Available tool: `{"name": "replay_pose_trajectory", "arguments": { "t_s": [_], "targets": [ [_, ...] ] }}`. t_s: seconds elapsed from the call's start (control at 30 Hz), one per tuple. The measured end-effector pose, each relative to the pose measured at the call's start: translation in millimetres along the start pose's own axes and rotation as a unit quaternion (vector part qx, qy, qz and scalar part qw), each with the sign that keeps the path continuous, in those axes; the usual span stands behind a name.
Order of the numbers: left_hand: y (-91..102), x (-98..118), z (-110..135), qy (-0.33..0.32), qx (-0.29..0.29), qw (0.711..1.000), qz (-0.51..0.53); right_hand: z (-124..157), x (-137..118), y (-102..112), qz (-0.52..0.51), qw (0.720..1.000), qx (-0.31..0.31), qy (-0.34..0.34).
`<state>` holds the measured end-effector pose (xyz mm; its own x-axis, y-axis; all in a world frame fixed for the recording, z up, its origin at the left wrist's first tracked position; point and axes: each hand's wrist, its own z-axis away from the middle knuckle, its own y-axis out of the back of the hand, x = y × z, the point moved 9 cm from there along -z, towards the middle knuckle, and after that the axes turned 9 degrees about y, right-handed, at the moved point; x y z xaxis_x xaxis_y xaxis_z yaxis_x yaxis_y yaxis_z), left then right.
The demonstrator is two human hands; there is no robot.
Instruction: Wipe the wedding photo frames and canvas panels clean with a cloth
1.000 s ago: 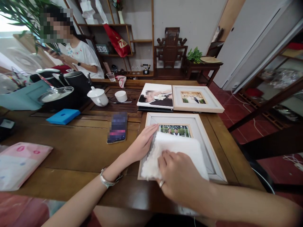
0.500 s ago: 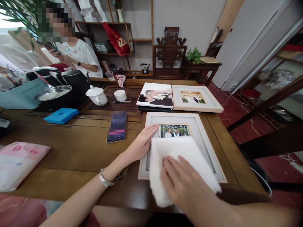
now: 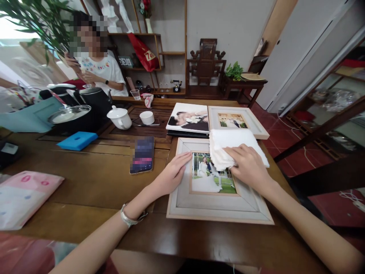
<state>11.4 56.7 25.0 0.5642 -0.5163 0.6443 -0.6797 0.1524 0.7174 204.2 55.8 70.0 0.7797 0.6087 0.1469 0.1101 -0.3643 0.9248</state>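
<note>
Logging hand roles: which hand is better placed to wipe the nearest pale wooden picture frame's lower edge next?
Likely the right hand: it's already on the folded, fluffy white cloth; the left hand, without cloth, rests on the frame.

The cloth [image 3: 239, 141] is white, the frame [image 3: 213, 207] pale grey with cream edge, its photo [image 3: 203, 182] green and white, the table [image 3: 94, 190] brown, the block [image 3: 77, 141] blue, the packet [image 3: 25, 203] pink and white with blue spots
</note>
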Motion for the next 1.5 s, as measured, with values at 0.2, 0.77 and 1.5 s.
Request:
{"name": "replay_pose_trajectory", "arguments": {
  "t_s": [0.2,0.77,1.5],
  "targets": [
    [0.6,2.2,0.5,-0.009,0.009,1.0,0.005,3.7,-70.2,7.0,-0.11,0.984,-0.094,0.1],
    [0.0,2.7,1.2,-0.002,-0.013,1.0,-0.018,8.0,-5.3,22.7,-0.009,0.994,0.074,0.076],
    [1.9,4.8,-1.3,0.008,-0.01,0.999,-0.034,33.3,-19.4,51.8,0.011,0.999,-0.036,0.024]
  ]
}}
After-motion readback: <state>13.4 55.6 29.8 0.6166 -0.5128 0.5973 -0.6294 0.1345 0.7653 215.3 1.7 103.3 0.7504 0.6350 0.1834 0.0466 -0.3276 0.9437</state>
